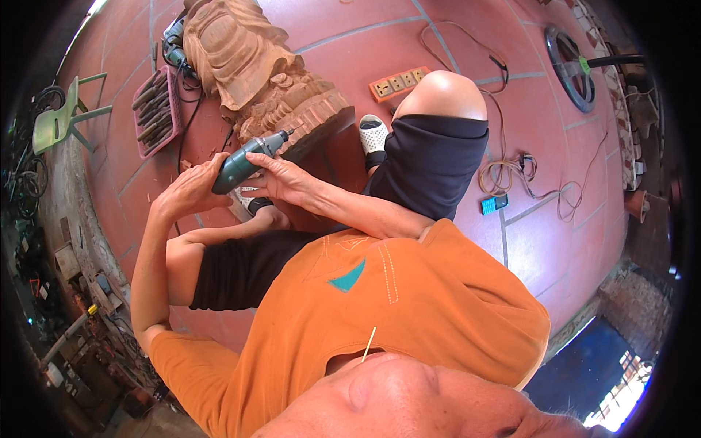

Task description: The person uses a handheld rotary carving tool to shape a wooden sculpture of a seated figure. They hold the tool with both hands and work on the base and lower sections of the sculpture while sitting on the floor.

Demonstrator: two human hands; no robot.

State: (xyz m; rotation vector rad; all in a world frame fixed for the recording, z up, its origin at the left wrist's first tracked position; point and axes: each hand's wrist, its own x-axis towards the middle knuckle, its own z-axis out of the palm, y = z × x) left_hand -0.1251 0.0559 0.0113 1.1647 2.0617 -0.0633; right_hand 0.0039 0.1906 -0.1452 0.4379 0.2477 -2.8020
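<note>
I hold a dark green rotary tool (pixel 248 160) in both hands. My left hand (pixel 191 191) wraps around its rear body. My right hand (pixel 283 179) lies along the underside near its front, fingers on the casing. The tool's thin bit points up and right at the lower edge of a large carved wooden figure (pixel 248 69) lying on the red tiled floor (pixel 350 29). I sit low with knees bent, in black shorts and an orange shirt, with a white sandal (pixel 374 133) beside the carving's base.
A pink tray of chisels (pixel 157 109) lies left of the carving, and another power tool (pixel 174 45) is behind it. An orange power strip (pixel 398 82), coiled cables (pixel 504 175), a blue phone (pixel 494 204), a green chair (pixel 62 117) and a round fan grille (pixel 569 69) surround me.
</note>
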